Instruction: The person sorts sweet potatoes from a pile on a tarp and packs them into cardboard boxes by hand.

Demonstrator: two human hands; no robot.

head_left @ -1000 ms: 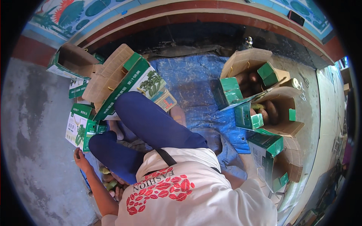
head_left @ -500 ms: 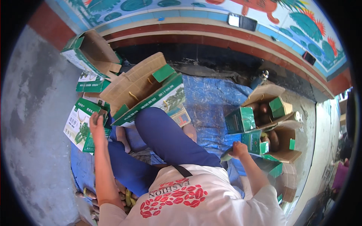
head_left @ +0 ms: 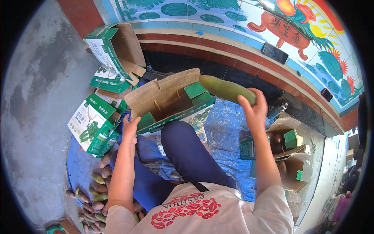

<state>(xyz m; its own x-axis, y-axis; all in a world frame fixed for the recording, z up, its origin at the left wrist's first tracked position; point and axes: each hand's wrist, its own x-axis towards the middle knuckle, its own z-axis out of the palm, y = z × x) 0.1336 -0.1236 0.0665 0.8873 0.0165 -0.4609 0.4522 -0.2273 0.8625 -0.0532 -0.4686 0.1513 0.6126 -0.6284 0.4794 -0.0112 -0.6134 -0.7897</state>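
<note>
A long green radish (head_left: 227,89) is gripped at its right end by my right hand (head_left: 255,107), fingers and thumb closed round it. It is held up level, and its left end reaches over the far right corner of an open green-and-white cardboard box (head_left: 177,116). That box stands before my knees with its brown back flap raised, and I see no contents in the visible part. My left hand (head_left: 131,126) is closed on the near left corner of the box, beside its green end flap (head_left: 146,121).
Green-and-white boxes (head_left: 91,126) lie at the left, another open one (head_left: 124,50) behind them. Loose radishes (head_left: 99,187) are heaped at lower left. Two open boxes (head_left: 290,171) with produce stand at right on the blue tarp (head_left: 224,128). A phone (head_left: 274,53) rests on the wall ledge.
My right hand has lifted the radish from beside my right hip up to the box. My left hand has moved right from the left boxes onto the box corner. The view has shifted.
</note>
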